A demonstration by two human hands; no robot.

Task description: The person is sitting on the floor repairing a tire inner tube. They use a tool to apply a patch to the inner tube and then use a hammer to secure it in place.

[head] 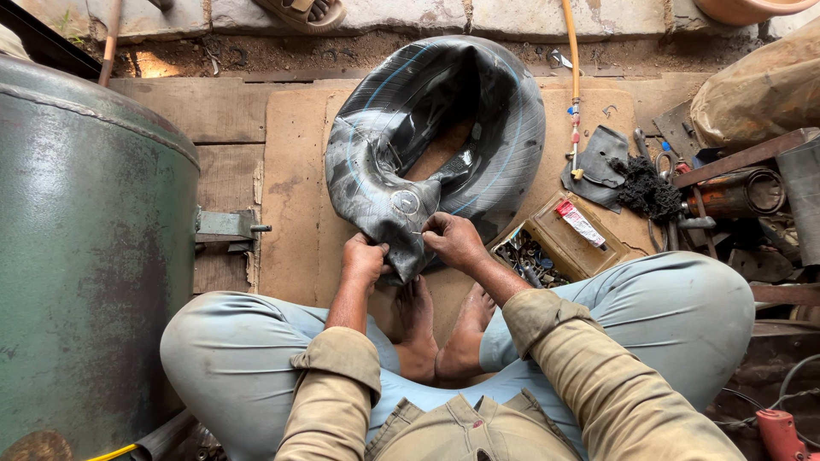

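Head cam: both hands (408, 249) on inner tube (444, 137)

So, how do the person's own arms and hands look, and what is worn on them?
Both arms wear khaki-brown sleeves, rolled up to about the elbow with thick folded cuffs, leaving the forearms bare. The left hand and right hand are bare: no gloves, and no watch or rings that I can make out.

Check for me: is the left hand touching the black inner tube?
Touching. The head view shows the left hand gripping the folded near edge of the black inner tube.
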